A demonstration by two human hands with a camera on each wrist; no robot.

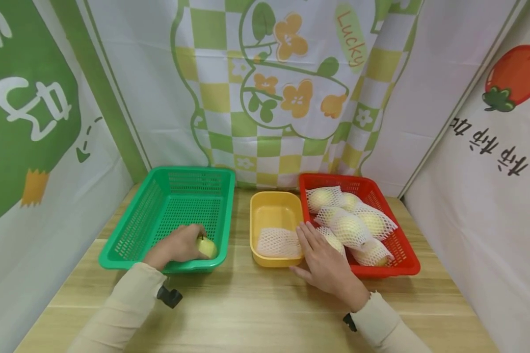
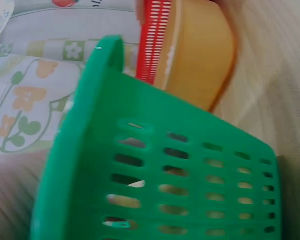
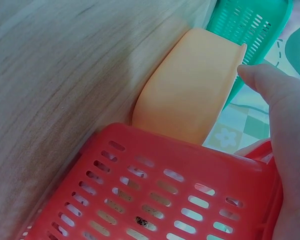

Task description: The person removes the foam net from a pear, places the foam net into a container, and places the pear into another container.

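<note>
In the head view my left hand (image 1: 183, 243) reaches over the near rim of the green basket (image 1: 226, 220) and grips a yellow-green pear (image 1: 208, 248), its stem upward, in the near right corner. My right hand (image 1: 324, 260) lies over the near left corner of the red basket (image 1: 402, 262), fingers straight and pointing at the yellow container (image 1: 277, 196). Its fingertips are right at that container's rim, beside a white foam net (image 1: 277, 242) lying inside. Several pears in foam nets (image 1: 350, 229) fill the red basket. From the right wrist, the thumb (image 3: 262, 82) overlaps the yellow container's rim.
The three containers stand in a row on a wooden table (image 1: 247, 309), the yellow one close against the red basket. Behind them hangs a green-and-white patterned cloth (image 1: 265, 152). Printed sheets flank the table on both sides.
</note>
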